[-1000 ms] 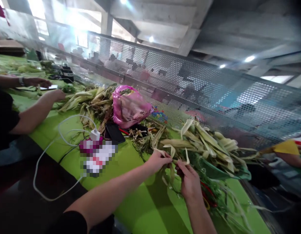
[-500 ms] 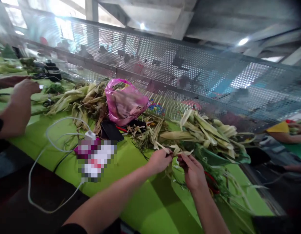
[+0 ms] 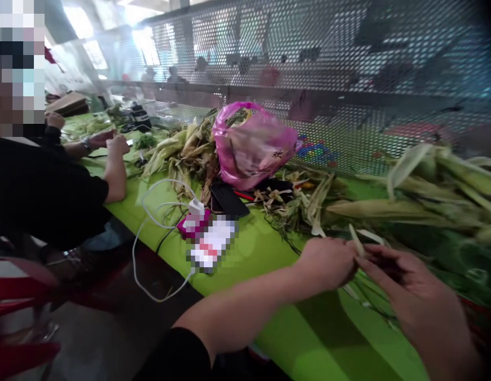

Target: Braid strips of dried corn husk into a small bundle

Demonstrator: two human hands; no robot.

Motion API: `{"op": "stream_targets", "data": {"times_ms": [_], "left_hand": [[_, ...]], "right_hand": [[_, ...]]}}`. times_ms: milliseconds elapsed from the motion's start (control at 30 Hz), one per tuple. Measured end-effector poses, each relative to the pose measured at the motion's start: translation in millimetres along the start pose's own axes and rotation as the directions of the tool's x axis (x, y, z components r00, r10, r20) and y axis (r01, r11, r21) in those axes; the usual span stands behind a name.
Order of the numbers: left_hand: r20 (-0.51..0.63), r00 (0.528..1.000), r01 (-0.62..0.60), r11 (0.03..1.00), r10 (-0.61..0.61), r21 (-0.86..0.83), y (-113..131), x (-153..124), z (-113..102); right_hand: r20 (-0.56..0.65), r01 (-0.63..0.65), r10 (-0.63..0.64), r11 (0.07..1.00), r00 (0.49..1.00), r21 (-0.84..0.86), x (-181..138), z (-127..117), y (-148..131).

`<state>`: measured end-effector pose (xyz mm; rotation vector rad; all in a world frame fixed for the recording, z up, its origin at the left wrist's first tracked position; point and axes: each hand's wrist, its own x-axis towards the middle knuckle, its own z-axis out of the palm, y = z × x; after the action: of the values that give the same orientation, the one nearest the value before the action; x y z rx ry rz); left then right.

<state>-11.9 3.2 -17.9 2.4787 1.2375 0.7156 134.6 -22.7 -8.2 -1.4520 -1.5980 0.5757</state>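
My left hand (image 3: pixel 328 262) and my right hand (image 3: pixel 412 291) meet over the green table (image 3: pixel 269 328), both pinching thin pale strips of corn husk (image 3: pixel 356 244). The fingers of each hand are closed on the strips. Just beyond them lies a heap of husked corn ears (image 3: pixel 439 201) on a green plastic bag (image 3: pixel 447 254), blurred by motion.
A pink plastic bag (image 3: pixel 251 143) stands by a perforated metal screen (image 3: pixel 309 79). A black phone (image 3: pixel 228 200), a white charger with cable (image 3: pixel 161 222) and another husk pile (image 3: pixel 181 151) lie to the left. A person in black (image 3: pixel 42 190) sits at the left.
The view has swung left and closer. My hands stay together on the husk strips, now lower right in view. The seated person at the left has come into view.
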Motion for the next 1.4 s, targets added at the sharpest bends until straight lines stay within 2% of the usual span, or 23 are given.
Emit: {"op": "stream_targets", "data": {"times_ms": [67, 133, 233, 267, 333, 400, 433, 467, 567, 667, 767, 833, 933, 1033, 1167, 1267, 1400], "left_hand": [[-0.02, 0.999, 0.044, 0.998, -0.045, -0.033, 1, -1, 1], [-0.064, 0.993, 0.093, 0.986, -0.103, -0.137, 0, -1, 5], [-0.125, 0.973, 0.138, 0.923, -0.194, -0.36, -3, 3, 13], [-0.118, 0.95, 0.18, 0.817, -0.289, -0.548, -3, 5, 14], [-0.065, 0.95, 0.185, 0.716, -0.307, -0.673, -2, 11, 14], [0.104, 0.917, 0.247, 0.342, -0.384, -0.907, 1, 15, 11], [0.133, 0.905, 0.228, 0.199, -0.404, -0.953, 3, 16, 9], [0.159, 0.903, 0.213, 0.095, -0.399, -0.972, 5, 16, 6], [0.228, 0.902, 0.202, -0.109, -0.366, -0.973, 9, 13, -1], [0.294, 0.892, 0.228, -0.219, -0.343, -0.949, 12, 11, -7], [0.317, 0.894, 0.238, -0.261, -0.318, -0.935, 13, 9, -11], [0.307, 0.905, 0.239, -0.246, -0.293, -0.939, 14, 9, -13], [0.259, 0.921, 0.226, -0.143, -0.29, -0.964, 16, 8, -13], [0.218, 0.917, 0.213, -0.053, -0.333, -0.976, 17, 8, -11], [0.233, 0.888, 0.217, -0.085, -0.396, -0.973, 18, 11, -9], [0.219, 0.886, 0.205, -0.079, -0.409, -0.976, 16, 12, -8], [0.202, 0.896, 0.218, -0.004, -0.396, -0.976, 14, 12, -5]], "right_hand": [[-0.075, 0.12, -0.126, 0.99, 0.989, -0.079, -3, -1, -2], [-0.131, 0.197, -0.215, 0.971, 0.968, -0.133, -6, -5, -6], [-0.166, 0.215, -0.232, 0.97, 0.958, -0.116, -10, -11, -12], [-0.174, 0.216, -0.229, 0.972, 0.958, -0.094, -10, -12, -13], [-0.165, 0.209, -0.215, 0.977, 0.963, -0.053, -9, -15, -11], [-0.149, 0.181, -0.183, 0.983, 0.972, -0.024, -7, -17, -7], [-0.145, 0.169, -0.167, 0.986, 0.975, 0.001, -6, -18, -5], [-0.144, 0.16, -0.156, 0.987, 0.977, 0.02, -5, -19, -3], [-0.152, 0.183, -0.175, 0.982, 0.973, 0.041, -2, -21, -1], [-0.155, 0.262, -0.259, 0.965, 0.953, -0.001, -1, -22, -2], [-0.138, 0.353, -0.356, 0.934, 0.924, -0.048, -1, -23, -4], [-0.126, 0.399, -0.406, 0.913, 0.905, -0.079, 0, -24, -5], [-0.105, 0.45, -0.464, 0.883, 0.88, -0.131, -1, -25, -5], [-0.07, 0.485, -0.503, 0.855, 0.861, -0.184, -3, -24, -6], [0.02, 0.532, -0.557, 0.782, 0.83, -0.324, -3, -22, -8], [0.071, 0.561, -0.592, 0.709, 0.803, -0.426, -3, -23, -10], [0.001, 0.553, -0.606, 0.725, 0.796, -0.411, -3, -25, -14]]}}
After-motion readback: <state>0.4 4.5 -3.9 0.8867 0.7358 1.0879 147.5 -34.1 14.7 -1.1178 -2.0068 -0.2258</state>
